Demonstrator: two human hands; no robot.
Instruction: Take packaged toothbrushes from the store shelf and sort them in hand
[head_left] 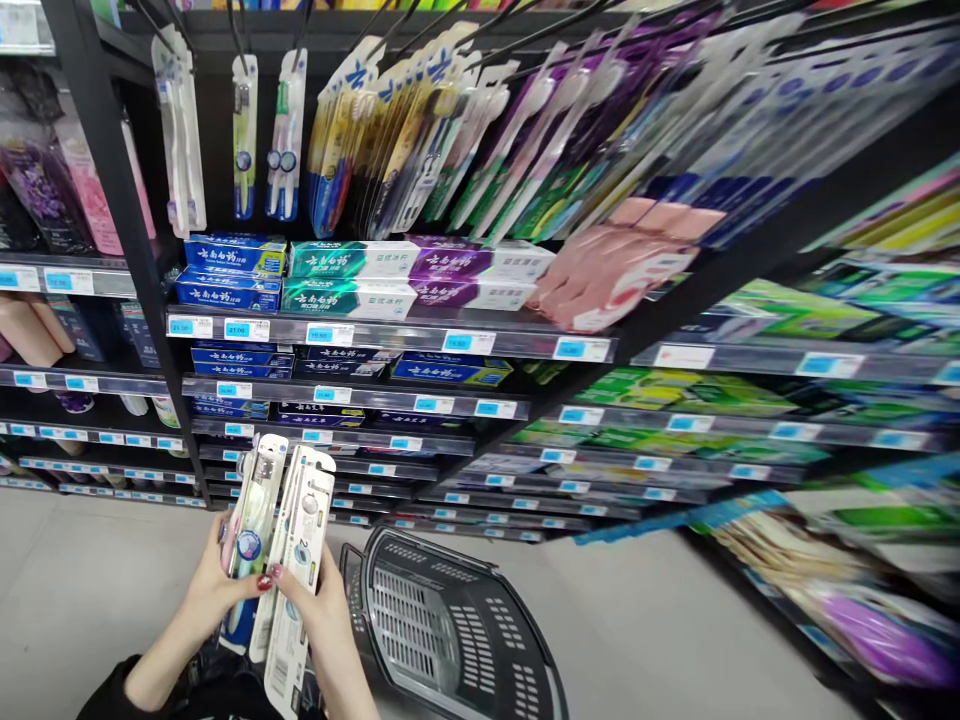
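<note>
The picking out of packs seems, by my judgement, to be partly done: several toothbrush packs are already off the black metal hooks (304, 22) and are in the person's two hands, low before the body and above the grey floor (652, 620). The left hand (214, 590) is grasping the flat toothbrush packs with transparent fronts and blue lower ends (251, 545), its fingers bent around the outer edge and its thumb, with red nail, lying across the front. The right hand (326, 610) is grasping the long white card packs with printed backs (304, 520); its thumb presses near their inner edge, while the other fingers are mostly hidden behind, so I cannot tell exactly how these are placed. The packs overlap, therefore I cannot count them surely. What appears left is to settle where these held packs should go: they are neither hung on a hook nor laid in the black plastic basket with slotted walls (450, 575), which stands just beside the right forearm. Above, many other packaged toothbrushes (405, 140) hang in rows.
</note>
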